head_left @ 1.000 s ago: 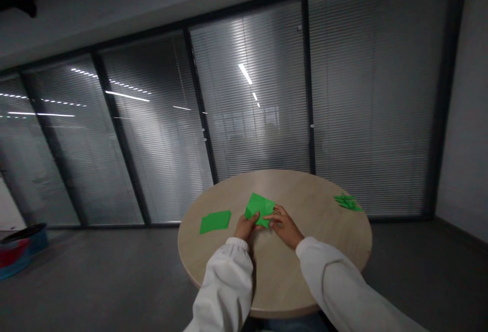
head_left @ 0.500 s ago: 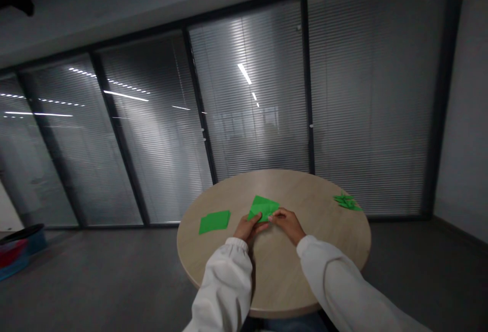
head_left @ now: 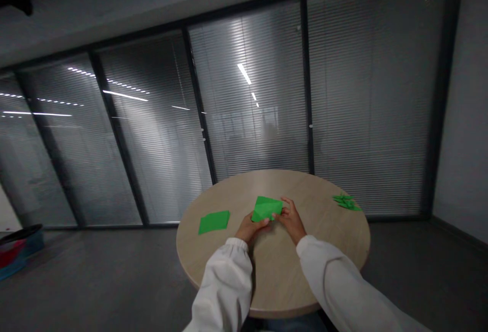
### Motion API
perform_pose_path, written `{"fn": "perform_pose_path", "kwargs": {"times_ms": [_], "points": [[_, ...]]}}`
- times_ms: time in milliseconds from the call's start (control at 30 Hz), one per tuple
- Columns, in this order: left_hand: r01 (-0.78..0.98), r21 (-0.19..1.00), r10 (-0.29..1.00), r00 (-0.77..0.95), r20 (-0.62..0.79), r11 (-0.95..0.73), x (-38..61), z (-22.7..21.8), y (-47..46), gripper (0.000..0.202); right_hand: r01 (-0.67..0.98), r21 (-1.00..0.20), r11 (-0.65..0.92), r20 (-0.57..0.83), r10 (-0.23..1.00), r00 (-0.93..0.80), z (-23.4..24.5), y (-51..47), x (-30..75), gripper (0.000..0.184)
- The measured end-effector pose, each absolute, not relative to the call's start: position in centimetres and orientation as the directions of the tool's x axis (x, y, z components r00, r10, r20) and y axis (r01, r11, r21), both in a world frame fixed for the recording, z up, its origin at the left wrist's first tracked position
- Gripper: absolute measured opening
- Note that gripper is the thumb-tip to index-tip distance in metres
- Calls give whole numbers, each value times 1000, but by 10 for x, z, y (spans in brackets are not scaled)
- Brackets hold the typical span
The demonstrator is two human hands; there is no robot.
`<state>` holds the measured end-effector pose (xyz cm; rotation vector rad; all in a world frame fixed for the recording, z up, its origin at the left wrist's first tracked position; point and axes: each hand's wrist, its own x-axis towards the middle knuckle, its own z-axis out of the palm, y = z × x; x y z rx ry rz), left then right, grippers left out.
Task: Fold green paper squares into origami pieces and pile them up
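Observation:
A folded sheet of green paper (head_left: 264, 209) sits at the middle of the round wooden table (head_left: 290, 276), held between my hands. My left hand (head_left: 249, 229) grips its lower left edge. My right hand (head_left: 292, 219) pinches its right corner with the thumb, while the fingers stand up beside it. To the left lies a flat stack of green paper (head_left: 214, 221), apart from both hands. Small folded green pieces (head_left: 346, 202) lie in a heap at the far right rim.
The round table stands on a grey floor before a glass partition (head_left: 251, 93) with slatted blinds. A low blue and red container (head_left: 15, 248) sits on the floor at the far left. My white sleeves (head_left: 229, 283) reach in over the near edge.
The folded green paper has shifted slightly right and turned. My right hand's fingers have lifted, leaving the thumb at the corner.

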<state>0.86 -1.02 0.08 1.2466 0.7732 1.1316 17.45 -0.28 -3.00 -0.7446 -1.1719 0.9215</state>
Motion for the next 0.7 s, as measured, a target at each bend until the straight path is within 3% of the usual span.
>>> {"fn": "perform_pose_path", "kwargs": {"times_ms": [133,267,467,700], "points": [[-126,965,945,209,252,-229,9,4,-11,53,-257,-871,418,411,908,85,-31,-2,174,65],[-146,963,957,148,249,-228,9,7,-11,46,-231,-877,421,422,905,46,-32,0,174,46],[-127,962,967,50,251,-243,7,6,-8,43,-130,-906,403,403,915,30,-30,-3,171,36],[-60,965,961,99,259,-254,7,0,-3,43,-58,-925,376,378,925,-41,-34,-2,173,43]]}}
